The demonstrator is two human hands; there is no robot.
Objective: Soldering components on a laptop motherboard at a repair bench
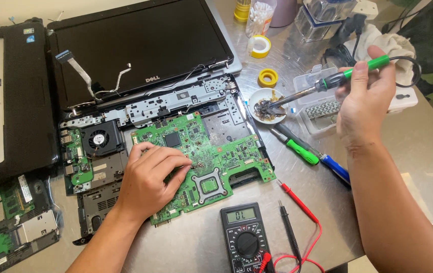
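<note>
Two hands, one soldering iron, one motherboard

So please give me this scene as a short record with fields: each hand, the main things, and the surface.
left hand: left hand rests on the green laptop circuit board, fingertips pressing something too small to tell
right hand: right hand holds the green-handled soldering iron
iron tip: in the small white round dish
front: black digital multimeter with red and black probes
surface: shiny metal table
</note>
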